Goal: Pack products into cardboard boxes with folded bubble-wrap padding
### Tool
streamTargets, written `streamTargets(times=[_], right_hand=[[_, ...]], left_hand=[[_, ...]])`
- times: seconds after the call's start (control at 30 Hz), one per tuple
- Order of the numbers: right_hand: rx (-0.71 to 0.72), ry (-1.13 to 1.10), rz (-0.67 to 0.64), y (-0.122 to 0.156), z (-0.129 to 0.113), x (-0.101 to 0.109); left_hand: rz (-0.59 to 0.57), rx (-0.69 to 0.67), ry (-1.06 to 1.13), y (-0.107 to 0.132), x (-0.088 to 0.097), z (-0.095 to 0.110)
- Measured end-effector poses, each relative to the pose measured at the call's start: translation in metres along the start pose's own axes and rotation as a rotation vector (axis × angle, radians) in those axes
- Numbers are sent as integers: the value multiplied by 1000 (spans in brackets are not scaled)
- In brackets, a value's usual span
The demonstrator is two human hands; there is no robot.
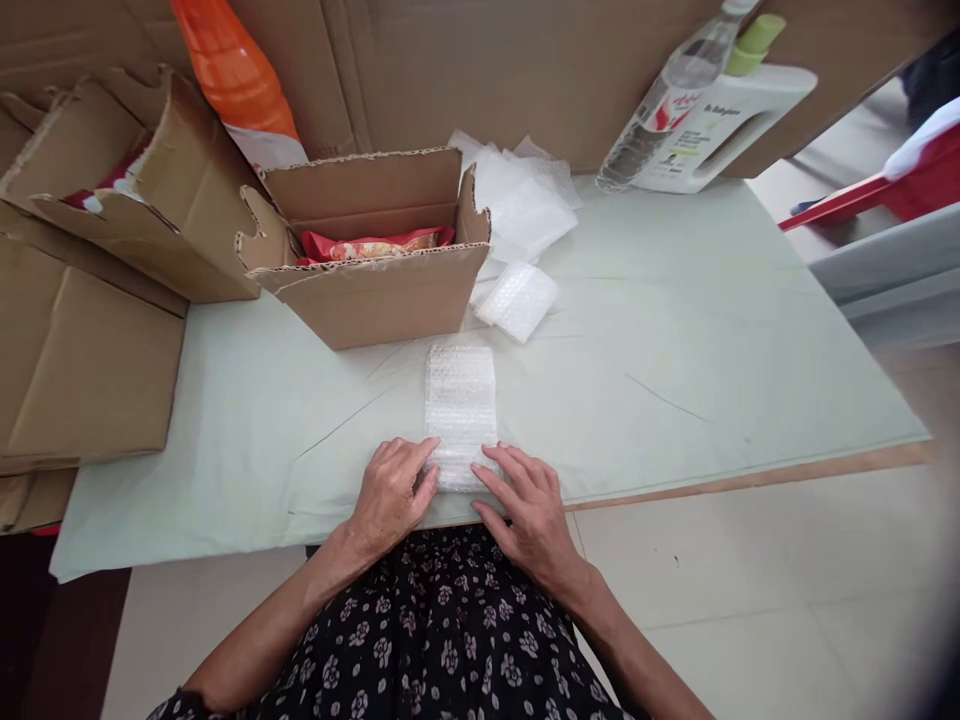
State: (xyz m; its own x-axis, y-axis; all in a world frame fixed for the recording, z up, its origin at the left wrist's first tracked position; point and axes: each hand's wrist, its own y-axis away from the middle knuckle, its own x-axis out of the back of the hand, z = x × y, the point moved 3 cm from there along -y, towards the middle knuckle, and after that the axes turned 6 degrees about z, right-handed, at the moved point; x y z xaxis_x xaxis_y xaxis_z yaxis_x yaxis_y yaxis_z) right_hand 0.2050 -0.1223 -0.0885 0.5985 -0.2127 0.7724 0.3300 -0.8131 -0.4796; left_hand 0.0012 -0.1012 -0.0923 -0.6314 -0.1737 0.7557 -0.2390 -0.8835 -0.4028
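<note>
A flat strip of bubble wrap (460, 405) lies lengthwise in front of me near the table's front edge. My left hand (391, 490) rests at its lower left edge, thumb and forefinger apart and the other fingers bent. Across from it, my right hand (529, 500) is open, its fingers spread and their tips touching the lower right edge. A smaller folded piece of bubble wrap (519, 302) sits just beyond the strip. Behind that is a loose pile of white wrapping sheets (521, 200).
An open cardboard box (382, 300) with red packets (375, 246) stands behind the strip. More cardboard boxes (90, 360) and an orange bottle (236, 75) are at left. A clear bottle (667, 110) and a white jug (701, 130) stand at back right, on the pale green tablecloth (675, 340).
</note>
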Motion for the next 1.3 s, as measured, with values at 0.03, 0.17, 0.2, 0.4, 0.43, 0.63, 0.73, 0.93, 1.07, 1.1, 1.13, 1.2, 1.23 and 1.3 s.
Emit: streamTargets(times=[0.03, 0.17, 0.2, 0.4, 0.43, 0.63, 0.73, 0.93, 1.07, 1.1, 1.13, 1.2, 1.23, 1.3], right_hand=[[11, 5, -25, -1, 1, -5], [-29, -100, -61, -11, 5, -13], [-54, -146, -78, -14, 5, -12], [-121, -104, 18, -18, 4, 6], [-96, -50, 34, -17, 3, 6], [-8, 27, -23, -17, 5, -9], [-87, -98, -21, -18, 8, -8], [-89, 4, -2, -17, 6, 0], [-2, 102, -70, -19, 7, -10], [-7, 87, -70, -20, 9, -13], [-36, 55, -49, -21, 11, -15], [-159, -56, 16, -22, 15, -16], [-226, -131, 33, -23, 17, -16], [-305, -287, -1, -23, 16, -16]], left_hand=[[12, 7, -17, 0, 2, 0], [31, -27, 47, 7, 15, 2], [12, -51, 86, 8, 16, 4], [-16, 32, 142, 2, 7, -1], [-13, 42, 111, -2, 3, -3], [25, 1, 52, -17, 1, -4], [-28, -64, 150, -10, 6, 1], [-35, 33, 116, -12, -2, -7], [-15, 173, 59, -20, -8, -13], [-1, 241, 103, -19, -7, -14], [12, 324, 171, -16, -5, -16], [34, 495, 364, -6, -2, -19], [32, 557, 482, -1, -1, -19], [-18, 620, 722, 6, -1, -17]])
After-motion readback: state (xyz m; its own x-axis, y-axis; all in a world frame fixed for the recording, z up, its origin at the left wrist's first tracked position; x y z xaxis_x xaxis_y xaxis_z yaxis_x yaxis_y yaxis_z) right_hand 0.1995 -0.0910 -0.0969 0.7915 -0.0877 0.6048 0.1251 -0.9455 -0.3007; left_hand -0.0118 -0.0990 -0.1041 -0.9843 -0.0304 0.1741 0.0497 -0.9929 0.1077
